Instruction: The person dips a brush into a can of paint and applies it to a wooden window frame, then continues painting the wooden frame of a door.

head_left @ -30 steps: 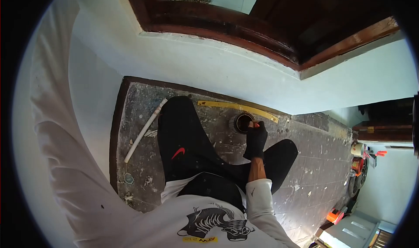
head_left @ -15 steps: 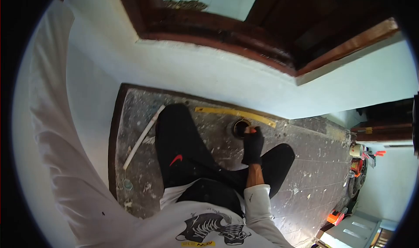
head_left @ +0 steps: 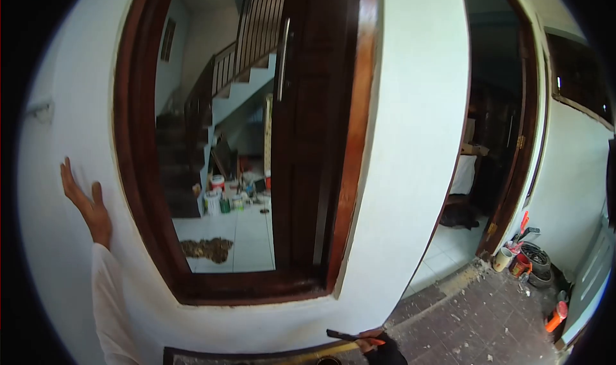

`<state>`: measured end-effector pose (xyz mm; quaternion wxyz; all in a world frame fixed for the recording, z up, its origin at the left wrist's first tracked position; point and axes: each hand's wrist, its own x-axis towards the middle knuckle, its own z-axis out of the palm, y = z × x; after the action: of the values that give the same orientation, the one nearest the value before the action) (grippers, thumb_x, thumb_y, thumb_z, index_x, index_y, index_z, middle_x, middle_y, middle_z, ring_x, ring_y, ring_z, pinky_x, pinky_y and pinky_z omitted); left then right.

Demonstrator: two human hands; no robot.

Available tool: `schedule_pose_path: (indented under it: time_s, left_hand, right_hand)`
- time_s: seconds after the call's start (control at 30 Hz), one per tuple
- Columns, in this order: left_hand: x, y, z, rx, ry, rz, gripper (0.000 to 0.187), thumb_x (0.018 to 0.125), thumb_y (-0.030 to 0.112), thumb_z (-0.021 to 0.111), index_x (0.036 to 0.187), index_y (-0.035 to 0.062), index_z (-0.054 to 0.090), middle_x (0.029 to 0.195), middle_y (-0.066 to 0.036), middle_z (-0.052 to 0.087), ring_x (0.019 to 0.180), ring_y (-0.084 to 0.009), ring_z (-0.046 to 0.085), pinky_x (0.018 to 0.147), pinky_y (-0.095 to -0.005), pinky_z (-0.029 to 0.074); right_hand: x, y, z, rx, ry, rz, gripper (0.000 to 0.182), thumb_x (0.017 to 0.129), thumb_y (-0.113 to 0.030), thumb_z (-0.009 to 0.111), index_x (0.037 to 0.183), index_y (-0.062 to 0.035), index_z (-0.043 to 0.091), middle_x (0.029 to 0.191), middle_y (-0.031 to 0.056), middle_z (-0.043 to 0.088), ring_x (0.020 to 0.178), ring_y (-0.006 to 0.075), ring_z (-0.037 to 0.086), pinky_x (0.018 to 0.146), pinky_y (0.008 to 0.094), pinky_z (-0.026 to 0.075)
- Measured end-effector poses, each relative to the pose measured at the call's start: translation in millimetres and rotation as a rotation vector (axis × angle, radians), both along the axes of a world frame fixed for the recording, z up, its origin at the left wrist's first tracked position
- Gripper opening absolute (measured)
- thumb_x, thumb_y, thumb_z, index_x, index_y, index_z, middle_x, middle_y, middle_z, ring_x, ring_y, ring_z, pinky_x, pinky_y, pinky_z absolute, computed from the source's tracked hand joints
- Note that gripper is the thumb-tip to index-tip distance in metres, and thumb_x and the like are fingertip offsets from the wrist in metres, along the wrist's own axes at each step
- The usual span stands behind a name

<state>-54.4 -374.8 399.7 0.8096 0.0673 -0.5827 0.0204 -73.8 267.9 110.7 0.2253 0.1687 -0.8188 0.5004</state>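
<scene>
My left hand (head_left: 88, 204) is bare and spread, its palm against the white wall (head_left: 70, 121) left of the dark red-brown wooden frame (head_left: 138, 172). Low in the view, my right hand (head_left: 375, 346) wears a dark fingerless glove and grips a paintbrush (head_left: 343, 335). The brush has an orange handle and a dark end that points left, in front of the wall below the frame. Under it, the rim of a round pot (head_left: 329, 360) shows at the bottom edge; its inside is mostly cut off.
Beyond the frame's glass are stairs (head_left: 247, 76), paint cans (head_left: 213, 201) and a mottled rug (head_left: 208, 249). To the right are an open doorway (head_left: 494, 108), paint-spotted floor tiles (head_left: 475, 320), buckets (head_left: 504, 259) and an orange object (head_left: 556, 317). A yellow strip (head_left: 321, 352) lies along the wall's foot.
My view has tilted up from the floor to the frame. My right hand has lifted the paintbrush out of the pot toward the wall. My left hand has come into view.
</scene>
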Motion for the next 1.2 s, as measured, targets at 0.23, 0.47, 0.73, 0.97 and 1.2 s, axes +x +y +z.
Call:
schedule_pose_path:
  time_s: [0.23, 0.47, 0.73, 0.97, 1.2]
  left_hand:
    - [2, 10, -1, 0.079, -0.030, -0.051, 0.088, 0.107, 0.071, 0.050, 0.174, 0.0178, 0.027, 0.181, -0.015, 0.018, 0.167, -0.0399, 0.012, 0.134, -0.0618, 0.012]
    - [4, 15, 2, 0.073, -0.038, -0.047, 0.088, 0.107, 0.069, 0.054, 0.174, 0.0181, 0.027, 0.180, -0.016, 0.017, 0.167, -0.0407, 0.013, 0.133, -0.0629, 0.013]
    - [3, 16, 2, 0.068, -0.053, -0.049, 0.089, 0.107, 0.070, 0.054, 0.173, 0.0164, 0.028, 0.180, -0.016, 0.017, 0.166, -0.0407, 0.013, 0.134, -0.0623, 0.013]
    - [4, 16, 3, 0.079, -0.057, -0.047, 0.090, 0.106, 0.072, 0.053, 0.173, 0.0161, 0.029, 0.180, -0.016, 0.017, 0.166, -0.0400, 0.013, 0.134, -0.0620, 0.014]
    - [4, 15, 3, 0.077, -0.068, -0.039, 0.091, 0.107, 0.071, 0.052, 0.173, 0.0149, 0.028, 0.180, -0.013, 0.017, 0.167, -0.0388, 0.012, 0.134, -0.0614, 0.012]
  right_hand:
    - [-29, 26, 267, 0.186, 0.574, 0.269, 0.032, 0.093, -0.005, 0.086, 0.122, -0.0055, 0.072, 0.103, 0.0080, 0.078, 0.089, 0.0168, 0.076, 0.077, 0.0319, 0.060]
    - [-62, 3, 480, 0.218, 0.747, 0.501, 0.026, 0.098, -0.019, 0.084, 0.118, -0.0032, 0.077, 0.103, 0.0021, 0.076, 0.094, 0.0092, 0.069, 0.083, 0.0260, 0.057]
    - [-85, -11, 549, 0.515, 0.689, 0.437, 0.025, 0.101, -0.023, 0.082, 0.117, -0.0039, 0.077, 0.090, 0.0025, 0.072, 0.079, 0.0098, 0.065, 0.073, 0.0245, 0.056]
    - [-123, -15, 546, 0.606, 0.696, 0.326, 0.027, 0.098, -0.026, 0.085, 0.114, -0.0054, 0.079, 0.090, 0.0020, 0.074, 0.080, 0.0104, 0.065, 0.073, 0.0264, 0.057]
    - [-107, -12, 555, 0.379, 0.774, 0.354, 0.026, 0.099, -0.023, 0.084, 0.116, -0.0049, 0.078, 0.089, 0.0016, 0.073, 0.079, 0.0095, 0.066, 0.071, 0.0247, 0.057]
